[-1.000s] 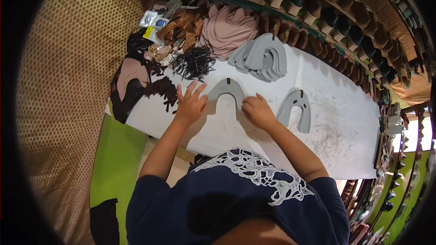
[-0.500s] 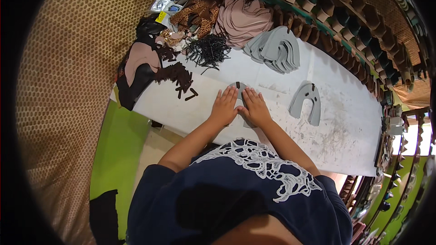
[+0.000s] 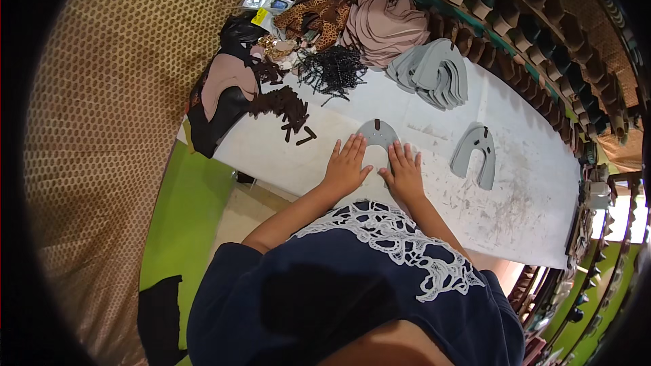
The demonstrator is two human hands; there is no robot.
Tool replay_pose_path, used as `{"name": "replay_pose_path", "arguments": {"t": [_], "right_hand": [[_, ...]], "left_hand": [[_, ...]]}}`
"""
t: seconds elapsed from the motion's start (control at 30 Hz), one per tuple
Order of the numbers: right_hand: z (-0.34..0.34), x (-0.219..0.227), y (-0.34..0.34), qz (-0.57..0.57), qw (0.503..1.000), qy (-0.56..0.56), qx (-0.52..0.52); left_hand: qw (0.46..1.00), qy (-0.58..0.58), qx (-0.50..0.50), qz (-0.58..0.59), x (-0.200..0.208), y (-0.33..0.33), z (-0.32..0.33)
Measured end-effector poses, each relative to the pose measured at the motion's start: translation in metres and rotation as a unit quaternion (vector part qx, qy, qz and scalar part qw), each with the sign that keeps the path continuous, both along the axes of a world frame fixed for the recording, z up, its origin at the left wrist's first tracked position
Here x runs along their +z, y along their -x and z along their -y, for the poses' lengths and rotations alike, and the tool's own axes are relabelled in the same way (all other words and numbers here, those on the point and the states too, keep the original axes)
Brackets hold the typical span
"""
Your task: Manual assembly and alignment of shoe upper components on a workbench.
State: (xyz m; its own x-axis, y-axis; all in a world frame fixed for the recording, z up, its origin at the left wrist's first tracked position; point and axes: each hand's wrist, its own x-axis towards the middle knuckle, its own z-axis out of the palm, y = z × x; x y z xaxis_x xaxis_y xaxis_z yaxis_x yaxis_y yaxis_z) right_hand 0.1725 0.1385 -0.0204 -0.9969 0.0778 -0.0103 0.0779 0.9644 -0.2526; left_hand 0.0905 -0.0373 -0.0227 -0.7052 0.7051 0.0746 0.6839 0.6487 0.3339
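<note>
A grey U-shaped shoe upper piece (image 3: 383, 133) lies flat on the white table, its curved end pointing away from me. A small dark brown strip (image 3: 378, 124) sits at the top of its curve. My left hand (image 3: 348, 165) rests flat over the left leg of the piece, fingers stretched out. Over the other leg lies my right hand (image 3: 405, 171), its fingers spread. Both hands cover the lower ends of the piece. Further right is a second grey U-shaped piece (image 3: 463, 156) with several dark strips on it.
At the back are piles of grey cut pieces (image 3: 434, 74), pink cut pieces (image 3: 383, 27) and leopard-print pieces (image 3: 315, 15). Black beaded trims (image 3: 331, 71) and dark brown strips (image 3: 285, 108) lie left of centre. Shoes on racks (image 3: 505, 20) line the far side.
My hands have moved apart and slightly toward me, uncovering the curve of the grey piece. The whole view has shifted a little, moving the table's contents rightward.
</note>
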Motion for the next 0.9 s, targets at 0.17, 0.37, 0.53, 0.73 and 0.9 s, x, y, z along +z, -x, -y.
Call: {"name": "replay_pose_path", "arguments": {"t": [0.17,0.37,0.53,0.73,0.9], "right_hand": [[-0.001,0.011,0.012,-0.122,0.991,0.028,-0.043],[0.023,0.020,0.044,-0.147,0.986,0.077,-0.029],[0.042,0.016,0.059,-0.135,0.988,0.079,0.022],[0.046,0.014,0.063,-0.126,0.988,0.090,0.026],[0.048,0.020,0.066,-0.122,0.984,0.124,0.022]], "left_hand": [[0.999,-0.021,-0.004,0.041,0.026,0.011,0.031],[0.984,-0.046,0.160,-0.067,0.037,0.056,0.076],[0.983,0.040,0.146,-0.104,0.048,0.082,0.089],[0.992,0.018,0.104,-0.070,0.055,0.088,0.093],[0.992,-0.058,0.089,-0.068,0.056,0.076,0.083]]}}
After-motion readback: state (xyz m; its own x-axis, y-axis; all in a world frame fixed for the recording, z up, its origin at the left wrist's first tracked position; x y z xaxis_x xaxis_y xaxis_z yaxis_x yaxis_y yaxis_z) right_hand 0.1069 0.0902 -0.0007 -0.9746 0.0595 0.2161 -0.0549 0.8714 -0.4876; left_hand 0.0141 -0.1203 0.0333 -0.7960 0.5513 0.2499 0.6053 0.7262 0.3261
